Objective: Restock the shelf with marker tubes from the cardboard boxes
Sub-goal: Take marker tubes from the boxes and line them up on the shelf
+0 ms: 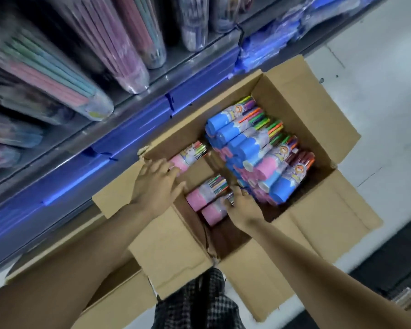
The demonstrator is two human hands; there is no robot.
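From the head camera, an open cardboard box (301, 96) sits on the pale floor (377, 74) against the foot of a shelf (119, 129), its flaps folded outward.

At about two o'clock inside the box lies a stack of marker tubes (259, 148), mostly with blue caps and a few with pink ones, lying on their sides with the caps toward seven o'clock and the coloured pens showing through the clear ends toward one o'clock.

At the box's ten o'clock corner lies a single pink-capped tube (188, 155). The left hand (156, 184) rests over the box's left wall there, fingers stretched toward this tube and touching its pink cap; whether they grip it I cannot tell.

Nearer the middle, at about seven o'clock from the stack, lie two more pink-capped tubes side by side: the upper pink tube (204, 192) and the lower pink tube (215, 211). The right hand (243, 205) reaches down between these and the stack, its fingers curled on the clear end of the lower pink tube.

Above the box, from nine to twelve o'clock, the shelf carries long clear packs of pastel pencils (64, 74), blurred, with blue price strips along the shelf edges. At six o'clock a checked cloth (199, 305) shows between the forearms.
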